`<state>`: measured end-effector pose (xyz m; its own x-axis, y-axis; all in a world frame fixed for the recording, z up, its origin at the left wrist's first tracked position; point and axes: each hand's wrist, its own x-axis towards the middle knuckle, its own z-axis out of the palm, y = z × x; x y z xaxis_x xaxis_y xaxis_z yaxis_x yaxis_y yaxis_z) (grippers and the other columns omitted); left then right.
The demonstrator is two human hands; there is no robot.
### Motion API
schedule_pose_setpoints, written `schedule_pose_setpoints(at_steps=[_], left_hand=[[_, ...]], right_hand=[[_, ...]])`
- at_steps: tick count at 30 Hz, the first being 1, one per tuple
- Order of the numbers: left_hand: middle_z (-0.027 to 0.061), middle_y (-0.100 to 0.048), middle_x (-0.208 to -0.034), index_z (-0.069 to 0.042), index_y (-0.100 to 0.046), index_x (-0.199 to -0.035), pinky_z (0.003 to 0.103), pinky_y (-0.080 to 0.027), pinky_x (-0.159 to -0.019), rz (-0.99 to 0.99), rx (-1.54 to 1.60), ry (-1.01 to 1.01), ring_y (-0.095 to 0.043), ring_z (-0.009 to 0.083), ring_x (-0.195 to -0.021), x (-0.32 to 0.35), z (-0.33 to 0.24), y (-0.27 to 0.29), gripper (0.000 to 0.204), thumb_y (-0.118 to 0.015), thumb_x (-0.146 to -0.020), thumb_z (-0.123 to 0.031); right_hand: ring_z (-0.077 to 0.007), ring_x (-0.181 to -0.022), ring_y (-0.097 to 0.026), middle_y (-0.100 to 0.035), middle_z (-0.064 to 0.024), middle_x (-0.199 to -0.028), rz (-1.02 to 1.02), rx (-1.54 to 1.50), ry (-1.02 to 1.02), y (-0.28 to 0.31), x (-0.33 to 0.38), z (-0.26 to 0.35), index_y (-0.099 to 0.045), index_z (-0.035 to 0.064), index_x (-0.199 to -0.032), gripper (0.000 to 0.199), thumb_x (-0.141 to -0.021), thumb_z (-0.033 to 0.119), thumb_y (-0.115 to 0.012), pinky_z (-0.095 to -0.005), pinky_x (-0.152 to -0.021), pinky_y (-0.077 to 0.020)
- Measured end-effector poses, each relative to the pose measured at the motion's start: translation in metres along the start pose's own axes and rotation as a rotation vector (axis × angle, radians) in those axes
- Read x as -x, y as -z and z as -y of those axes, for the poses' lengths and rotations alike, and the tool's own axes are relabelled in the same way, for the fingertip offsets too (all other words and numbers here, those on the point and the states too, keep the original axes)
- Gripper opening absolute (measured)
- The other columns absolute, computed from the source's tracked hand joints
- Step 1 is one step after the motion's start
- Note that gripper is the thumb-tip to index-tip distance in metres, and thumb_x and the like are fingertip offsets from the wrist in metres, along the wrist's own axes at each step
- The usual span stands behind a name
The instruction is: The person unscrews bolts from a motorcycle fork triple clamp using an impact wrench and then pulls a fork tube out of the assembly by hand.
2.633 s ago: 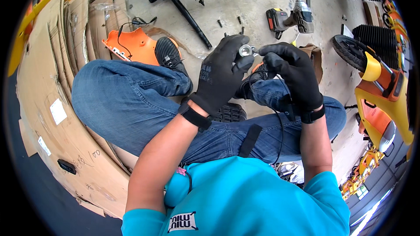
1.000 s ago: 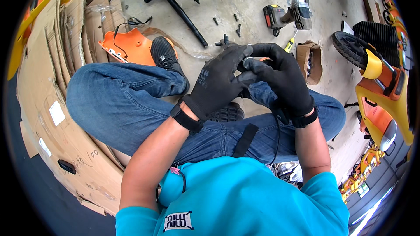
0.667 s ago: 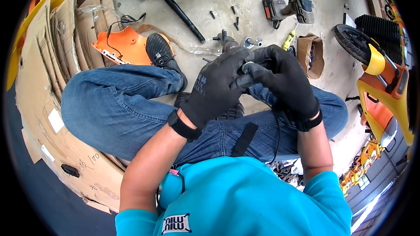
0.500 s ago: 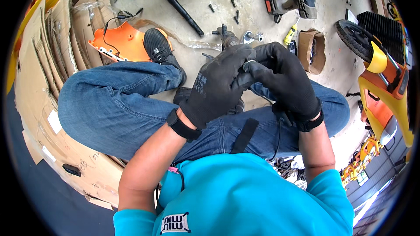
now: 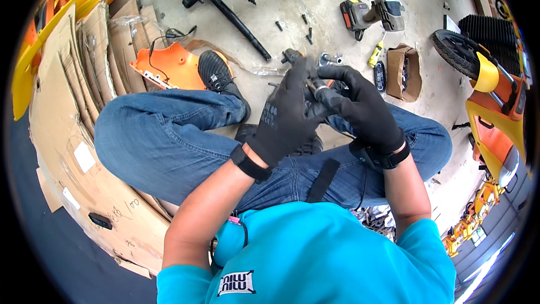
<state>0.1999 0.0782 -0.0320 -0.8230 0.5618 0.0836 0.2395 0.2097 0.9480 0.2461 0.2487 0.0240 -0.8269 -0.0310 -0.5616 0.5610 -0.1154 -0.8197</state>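
In black work gloves, my two hands meet above my lap, in front of my crossed legs. My right hand (image 5: 368, 107) is closed, thumb and forefinger pinching a small silvery cylindrical metal part (image 5: 319, 84). Just left of that part is my left hand (image 5: 288, 115), its thumb low beside the right thumb. Motion smears the left fingers, so their grip is unclear. Beyond the hands, a dark metal piece (image 5: 292, 56) lies partly hidden by the left fingers, and a ratchet-like metal tool (image 5: 329, 59) rests on the floor.
A cordless impact wrench (image 5: 377, 11), several bolts (image 5: 309, 35) and a black tube assembly (image 5: 236, 22) lie on the floor. An open cardboard box (image 5: 405, 73) stands right. Orange shell (image 5: 171, 59) and stacked cardboard (image 5: 62, 95) are left; a yellow-orange wheeled frame (image 5: 486, 95) is far right.
My left fingers have lifted and straightened, uncovering more of the metal part in my right fingers. The whole view has shifted, with the floor things appearing slightly lower and further right.
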Motion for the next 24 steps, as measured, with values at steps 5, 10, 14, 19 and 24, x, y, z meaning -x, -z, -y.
schedule_pose_setpoints(at_steps=[5,10,14,19,24], left_hand=[[0.0159,-0.054,-0.103,-0.001,-0.053,-0.108,0.038,-0.052,-0.076,0.044,-0.071,0.017,-0.061,0.0295,-0.089,0.003,-0.014,0.005,0.040,-0.075,-0.076,-0.007],[0.0164,-0.054,-0.102,0.000,-0.053,-0.105,0.039,-0.052,-0.077,0.087,-0.084,0.103,-0.061,0.0327,-0.091,0.003,-0.018,0.007,0.037,-0.075,-0.075,-0.007],[0.0166,-0.055,-0.103,0.001,-0.054,-0.105,0.039,-0.052,-0.077,0.036,-0.105,0.071,-0.061,0.0331,-0.091,0.004,-0.015,0.005,0.036,-0.075,-0.076,-0.008],[0.0172,-0.055,-0.104,0.000,-0.055,-0.108,0.039,-0.052,-0.076,-0.036,-0.069,0.078,-0.061,0.0334,-0.094,0.011,-0.014,-0.005,0.036,-0.072,-0.077,-0.008],[0.0194,-0.056,-0.108,0.000,-0.056,-0.112,0.041,-0.051,-0.077,0.026,-0.216,0.060,-0.061,0.0351,-0.094,0.018,-0.019,0.001,0.035,-0.067,-0.079,-0.007]], right_hand=[[-0.0095,-0.089,-0.065,-0.064,-0.0069,-0.106,0.089,-0.046,-0.042,-0.001,-0.001,0.001,-0.049,0.0002,-0.132,0.044,-0.093,0.014,-0.064,-0.0233,-0.075,-0.0533],[-0.0100,-0.093,-0.061,-0.060,-0.0085,-0.111,0.070,-0.019,0.001,-0.008,0.000,-0.008,-0.047,0.0004,-0.134,0.046,-0.092,0.013,-0.061,-0.0268,-0.080,-0.0525],[-0.0118,-0.097,-0.059,-0.058,-0.0099,-0.116,0.096,0.068,0.162,-0.008,-0.005,-0.014,-0.047,0.0004,-0.134,0.047,-0.092,0.013,-0.061,-0.0293,-0.085,-0.0513],[-0.0138,-0.103,-0.061,-0.058,-0.0087,-0.117,0.130,0.029,0.053,-0.002,-0.003,-0.009,-0.047,0.0011,-0.135,0.044,-0.095,0.016,-0.059,-0.0301,-0.091,-0.0511],[-0.0193,-0.108,-0.064,-0.061,-0.0130,-0.124,-0.091,-0.062,0.107,0.018,-0.015,0.001,-0.049,-0.0015,-0.133,0.049,-0.099,0.032,-0.056,-0.0329,-0.092,-0.0520]])
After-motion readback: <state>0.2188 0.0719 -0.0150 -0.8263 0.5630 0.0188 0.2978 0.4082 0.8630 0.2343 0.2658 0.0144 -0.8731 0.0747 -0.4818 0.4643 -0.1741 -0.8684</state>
